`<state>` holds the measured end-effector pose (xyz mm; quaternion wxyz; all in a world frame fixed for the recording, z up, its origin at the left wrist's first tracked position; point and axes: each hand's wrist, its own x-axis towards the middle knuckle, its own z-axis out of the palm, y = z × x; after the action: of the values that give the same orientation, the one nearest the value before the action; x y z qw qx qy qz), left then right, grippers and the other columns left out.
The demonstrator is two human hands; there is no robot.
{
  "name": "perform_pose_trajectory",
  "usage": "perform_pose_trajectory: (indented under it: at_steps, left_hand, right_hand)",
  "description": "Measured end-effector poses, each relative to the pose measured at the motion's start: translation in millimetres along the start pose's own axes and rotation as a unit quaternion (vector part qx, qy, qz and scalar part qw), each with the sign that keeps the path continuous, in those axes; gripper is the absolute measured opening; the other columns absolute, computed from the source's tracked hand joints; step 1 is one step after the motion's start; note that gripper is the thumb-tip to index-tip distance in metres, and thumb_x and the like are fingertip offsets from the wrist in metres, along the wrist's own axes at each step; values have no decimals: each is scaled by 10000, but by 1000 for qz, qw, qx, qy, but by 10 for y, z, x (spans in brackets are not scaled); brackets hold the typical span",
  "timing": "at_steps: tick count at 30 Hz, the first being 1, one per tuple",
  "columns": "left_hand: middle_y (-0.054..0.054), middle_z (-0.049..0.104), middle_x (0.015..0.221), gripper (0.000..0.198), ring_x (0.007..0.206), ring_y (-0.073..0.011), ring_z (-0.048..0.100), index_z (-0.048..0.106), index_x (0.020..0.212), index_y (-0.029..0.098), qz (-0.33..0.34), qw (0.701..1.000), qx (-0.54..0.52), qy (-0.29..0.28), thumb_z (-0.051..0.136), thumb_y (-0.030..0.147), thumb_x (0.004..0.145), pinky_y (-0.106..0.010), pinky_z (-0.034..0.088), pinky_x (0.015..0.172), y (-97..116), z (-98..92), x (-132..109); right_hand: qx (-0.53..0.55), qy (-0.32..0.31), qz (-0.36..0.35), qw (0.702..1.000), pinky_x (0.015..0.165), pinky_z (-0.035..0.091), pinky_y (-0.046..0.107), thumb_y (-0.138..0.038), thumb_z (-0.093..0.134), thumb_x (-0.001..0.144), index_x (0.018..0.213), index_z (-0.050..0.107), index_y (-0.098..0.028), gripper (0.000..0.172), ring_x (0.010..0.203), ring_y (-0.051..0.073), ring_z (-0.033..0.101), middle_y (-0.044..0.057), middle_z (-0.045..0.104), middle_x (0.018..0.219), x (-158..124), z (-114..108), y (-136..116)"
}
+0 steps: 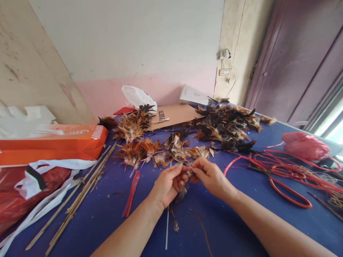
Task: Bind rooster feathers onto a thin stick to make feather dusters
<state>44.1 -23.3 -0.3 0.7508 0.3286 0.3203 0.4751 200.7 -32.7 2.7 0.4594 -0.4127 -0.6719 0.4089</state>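
Over the blue table point(112, 214), my left hand point(168, 184) is closed around a small bundle of feathers point(182, 192) whose dark tips hang below the fingers. My right hand point(211, 176) meets it from the right, fingers pinched on the top of the same bundle, where a bit of red strip shows. A thin white stick point(167, 228) lies on the table just below the hands. Tied brown and orange feather bunches point(139, 148) lie just beyond the hands, and a bigger dark pile of feathers point(227, 126) sits farther back right.
Thin bamboo sticks point(77, 200) lie at the left beside an orange box point(53, 142) and a red and white bag point(24, 192). Red scissors point(289, 191), red strips point(268, 164) and a pink ball of string point(305, 146) sit at the right. Cardboard point(174, 114) lies by the wall.
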Motion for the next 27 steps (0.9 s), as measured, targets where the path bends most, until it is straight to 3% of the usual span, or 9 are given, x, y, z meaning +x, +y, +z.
perform_pose_trajectory:
  at_steps: [4,8,13,19,24,27]
  left_hand:
    - [-27,578,590,127,469,-44,510,624,699,75,-34,999,16,10,593,192,734,-120,387,406,25,-14,1]
    - [-19,575,600,123,459,-34,494,635,744,82,-24,996,81,6,642,192,690,-116,369,402,-1,-21,-1]
    - [-3,551,561,163,437,-23,463,648,725,87,-21,985,168,-15,666,237,663,-124,347,410,-25,-30,-4]
    - [-8,569,536,175,430,-31,462,666,715,89,-63,973,217,-53,704,223,609,-144,343,421,22,-59,-17]
    - [3,556,507,191,405,-33,456,626,632,97,-59,975,210,-51,725,254,586,-148,309,387,18,-75,3]
    - [14,559,515,215,419,-38,477,583,630,118,-39,983,178,-35,726,274,589,-147,327,406,36,-69,0]
  right_hand:
    - [24,-21,21,999,574,509,274,-313,459,809,752,468,-195,131,584,141,613,-7,592,626,-4,42,21]
    - [29,-31,43,998,529,503,261,-340,423,825,784,452,-189,159,558,138,614,-9,592,613,-7,75,83]
    - [-21,-29,36,999,472,475,225,-357,405,832,804,450,-190,175,499,119,591,-21,585,580,-28,83,94]
    - [-65,-38,24,997,437,438,183,-367,406,835,793,484,-193,195,439,92,559,-38,570,535,-59,97,56]
    - [0,-39,63,997,413,447,198,-402,432,811,804,497,-193,219,427,105,564,-42,568,532,-20,104,97]
    - [78,-29,100,992,446,478,228,-375,452,801,914,488,-195,216,463,123,596,-42,579,565,18,85,65]
